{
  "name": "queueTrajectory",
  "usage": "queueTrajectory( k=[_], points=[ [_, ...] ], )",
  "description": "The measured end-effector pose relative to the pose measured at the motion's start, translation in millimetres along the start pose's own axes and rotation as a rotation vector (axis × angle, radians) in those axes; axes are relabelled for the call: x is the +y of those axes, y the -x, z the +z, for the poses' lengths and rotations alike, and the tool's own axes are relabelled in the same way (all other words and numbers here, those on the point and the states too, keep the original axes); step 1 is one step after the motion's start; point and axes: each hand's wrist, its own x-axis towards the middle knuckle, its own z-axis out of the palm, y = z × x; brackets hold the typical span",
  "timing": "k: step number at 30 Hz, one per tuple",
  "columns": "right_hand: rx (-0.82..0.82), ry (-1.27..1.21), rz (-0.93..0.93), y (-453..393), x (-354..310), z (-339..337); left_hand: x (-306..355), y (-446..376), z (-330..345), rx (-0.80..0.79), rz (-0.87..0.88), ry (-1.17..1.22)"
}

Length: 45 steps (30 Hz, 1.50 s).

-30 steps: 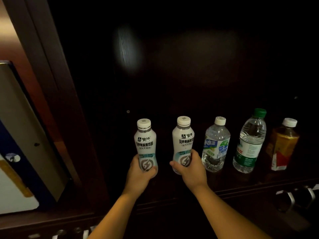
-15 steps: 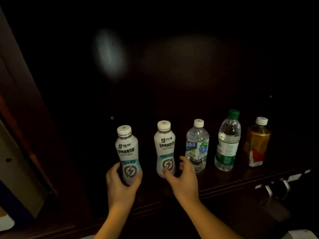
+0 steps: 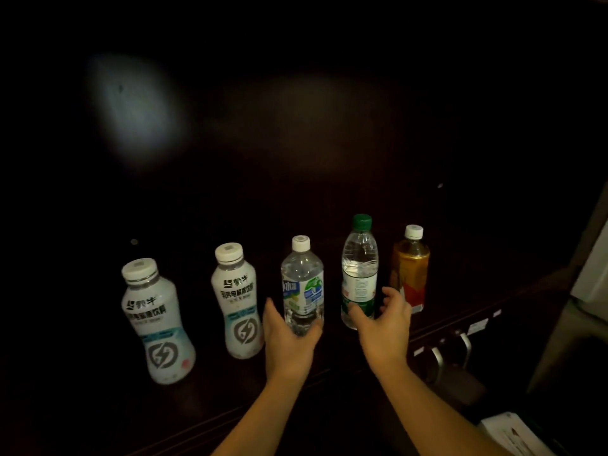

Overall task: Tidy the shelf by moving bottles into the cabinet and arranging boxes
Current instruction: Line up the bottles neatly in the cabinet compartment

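Five bottles stand in a row on the dark cabinet shelf (image 3: 329, 383). From the left they are two white drink bottles (image 3: 158, 324) (image 3: 238, 304), a clear water bottle with a white cap (image 3: 302, 284), a clear bottle with a green cap (image 3: 360, 268) and an amber tea bottle (image 3: 409, 268). My left hand (image 3: 289, 340) is cupped at the base of the white-capped water bottle, thumb still off it. My right hand (image 3: 385, 320) is spread around the base of the green-capped bottle, fingers apart, not closed on it.
The cabinet interior is dark wood, with a dim light patch on the back wall. Metal handles (image 3: 450, 353) sit below the shelf edge at the lower right. A white box (image 3: 513, 436) lies at the bottom right, and a pale surface (image 3: 592, 274) runs along the right edge.
Both hands have let go of the two white bottles and moved right to the two clear water bottles. The view has shifted right too.
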Motion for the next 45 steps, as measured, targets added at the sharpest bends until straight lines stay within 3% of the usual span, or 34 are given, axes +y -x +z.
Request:
queueTrajectory(
  k=[3,8,15,18,21,25,30,36,41,45],
  points=[
    [-0.042,0.062,-0.005,-13.5,6.0,1.6,-10.3,-17.8,5.1,-0.002,-0.034,0.055],
    [-0.194,-0.062,0.039,-23.4,17.1,7.5,-18.7,-24.6,8.7,-0.062,0.008,0.128],
    [-0.149,0.027,0.031,-22.6,16.6,14.2,-17.3,-25.1,14.0,0.040,0.043,-0.053],
    [-0.129,0.095,0.003,-23.7,14.2,16.4,-18.9,-26.2,12.3,-0.010,0.090,-0.012],
    [-0.203,0.009,0.016,-26.0,18.0,13.0,-23.6,-26.6,9.7,-0.121,0.082,0.103],
    [-0.277,-0.072,0.046,-31.3,18.9,10.2,-24.0,-25.1,10.2,-0.098,0.113,0.083],
    [-0.157,0.113,0.020,-31.9,14.7,16.3,-26.5,-26.0,11.3,-0.112,0.122,0.119],
    [-0.251,-0.059,-0.017,-32.4,20.7,13.8,-28.8,-26.5,11.2,-0.107,0.121,0.112],
    [-0.194,0.038,-0.017,-34.3,18.8,18.0,-28.7,-25.9,11.6,-0.096,0.126,0.103],
    [-0.245,-0.005,-0.020,-34.7,22.6,16.7,-28.0,-25.2,11.8,-0.088,0.135,0.091]
  ],
)
